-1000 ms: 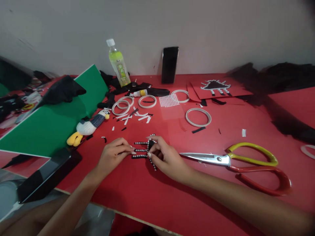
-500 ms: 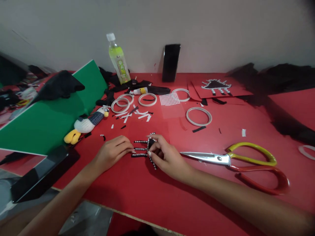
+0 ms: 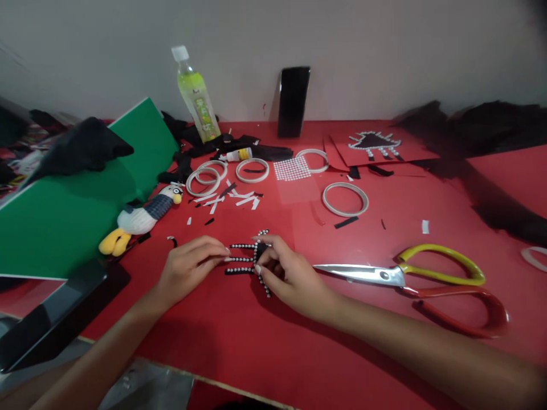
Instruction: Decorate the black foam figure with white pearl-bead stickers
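A black cutout edged with silvery beads lies on the red tabletop, three beaded strips reaching out to its left. My right hand is closed over the cutout's body, thumb and fingers pinching its beaded edge and hiding much of it. At the free end of the middle strip, the thumb and fingertips of my left hand are pinched together on it. The large scissors, with one yellow and one red handle, lie right of my right hand, blades pointing toward it.
Several tape rolls, a bead sheet, a glue bottle and paper scraps lie beyond my hands. A phone and drink bottle stand by the wall. A bird toy leans near the green board. A similar beaded cutout rests back right.
My left hand has risen slightly, its fingertips drawing together at the middle strip's end. My right hand stays on the cutout. The whole view has shifted a little.
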Available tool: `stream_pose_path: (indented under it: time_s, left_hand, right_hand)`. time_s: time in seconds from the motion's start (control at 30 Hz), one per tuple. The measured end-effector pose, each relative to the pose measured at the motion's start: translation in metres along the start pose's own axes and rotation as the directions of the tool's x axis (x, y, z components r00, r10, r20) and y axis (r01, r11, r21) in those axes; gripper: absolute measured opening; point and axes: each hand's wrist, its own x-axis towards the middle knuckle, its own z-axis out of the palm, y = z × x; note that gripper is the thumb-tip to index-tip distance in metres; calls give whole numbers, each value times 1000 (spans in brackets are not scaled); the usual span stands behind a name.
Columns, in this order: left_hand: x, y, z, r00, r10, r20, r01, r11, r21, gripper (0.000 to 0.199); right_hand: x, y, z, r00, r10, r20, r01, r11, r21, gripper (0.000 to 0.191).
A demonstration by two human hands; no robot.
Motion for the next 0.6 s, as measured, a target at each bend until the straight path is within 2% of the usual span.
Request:
stream_pose_path:
  time_s: [0.3, 0.6]
  left_hand:
    - [-2, 0, 1, 987, -160, -22, 156, 980, -127, 5]
    - [-6, 2, 0, 993, -120, -3, 120, 991, -59, 11]
  right_hand:
    - [-2, 1, 0, 1000, 19, 13, -19, 1000, -6, 38]
    - [-3, 2, 0, 1000, -7, 19, 8, 1000, -21, 39]
